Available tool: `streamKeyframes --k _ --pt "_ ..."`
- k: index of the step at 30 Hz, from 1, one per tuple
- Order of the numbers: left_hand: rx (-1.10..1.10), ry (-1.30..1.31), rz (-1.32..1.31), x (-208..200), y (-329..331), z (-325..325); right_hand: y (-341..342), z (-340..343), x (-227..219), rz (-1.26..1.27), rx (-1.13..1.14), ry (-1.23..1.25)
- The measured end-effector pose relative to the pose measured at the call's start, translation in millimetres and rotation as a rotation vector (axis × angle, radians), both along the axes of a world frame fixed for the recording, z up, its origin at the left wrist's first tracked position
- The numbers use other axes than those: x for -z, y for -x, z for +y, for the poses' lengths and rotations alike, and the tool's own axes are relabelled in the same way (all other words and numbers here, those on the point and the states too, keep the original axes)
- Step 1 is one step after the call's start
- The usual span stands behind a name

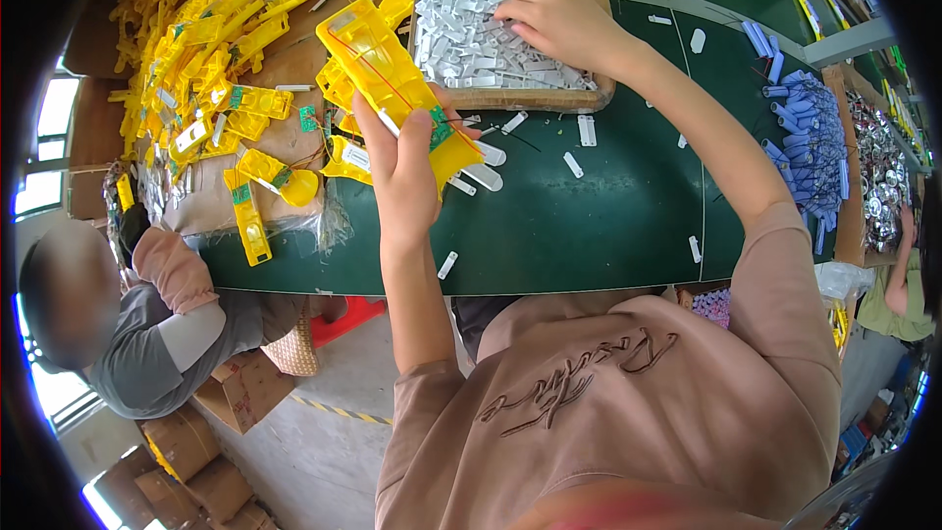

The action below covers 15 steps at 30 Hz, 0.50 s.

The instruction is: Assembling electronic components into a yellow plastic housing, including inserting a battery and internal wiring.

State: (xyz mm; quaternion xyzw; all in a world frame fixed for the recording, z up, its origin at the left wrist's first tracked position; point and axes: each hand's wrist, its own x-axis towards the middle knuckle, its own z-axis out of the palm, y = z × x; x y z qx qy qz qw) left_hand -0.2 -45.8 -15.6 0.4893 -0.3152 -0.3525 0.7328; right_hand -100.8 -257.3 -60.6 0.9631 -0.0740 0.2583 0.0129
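Note:
My left hand (404, 159) is closed round a yellow plastic housing (378, 51), tilted above the table's front part. The housing has a red wire along it and a small green circuit board (438, 130) near its lower end. My right hand (569, 27) reaches into a shallow cardboard box (530, 98) full of small white plastic pieces (481, 10). Its fingers are bent together among the pieces; whatever they pinch is too small to make out. Loose white pieces (481, 177) lie on the green table beside the held housing.
A big heap of yellow housings (216, 39) covers the table's left side, partly on cardboard (294, 88). Blue wired cylinders (810, 128) are piled at the right, beside a box of shiny metal parts (878, 177). One co-worker (167, 334) sits at left; another's arm (903, 265) shows at right.

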Motion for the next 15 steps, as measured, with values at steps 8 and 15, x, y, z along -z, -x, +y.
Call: streamKeyframes --k 8,15 --pt "0.031 0.033 0.029 8.3 -2.5 13.3 -9.5 5.1 -10.6 0.015 -0.072 -0.108" --pt "0.098 -0.035 -0.049 -1.5 25.8 36.5 28.6 77.3 -75.4 -0.246 -0.202 -0.961"
